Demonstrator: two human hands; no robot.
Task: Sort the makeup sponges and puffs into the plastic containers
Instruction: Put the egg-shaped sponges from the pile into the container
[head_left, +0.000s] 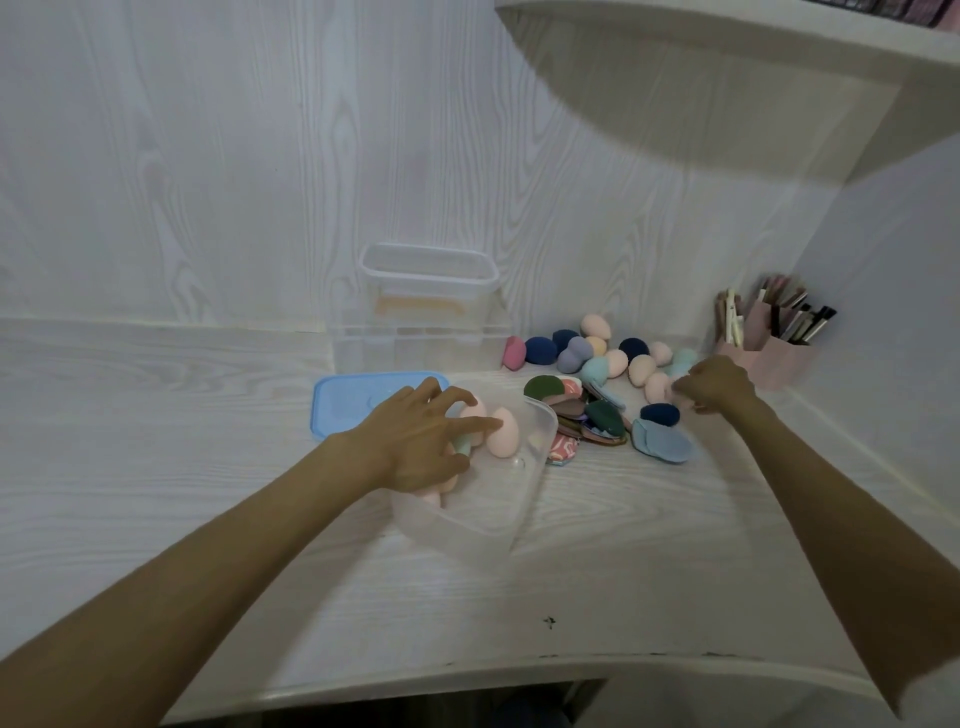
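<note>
The left hand (415, 441) is held with loose fingers over pink sponges (501, 432) in the near clear container (483, 514). A pale sponge appears pinched by the curled right hand (719, 384) beside the sponge pile (613, 353).

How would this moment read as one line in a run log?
left hand: placing peach sponge in clear container | right hand: reaching into sponge pile | puffs: unsorted
</note>
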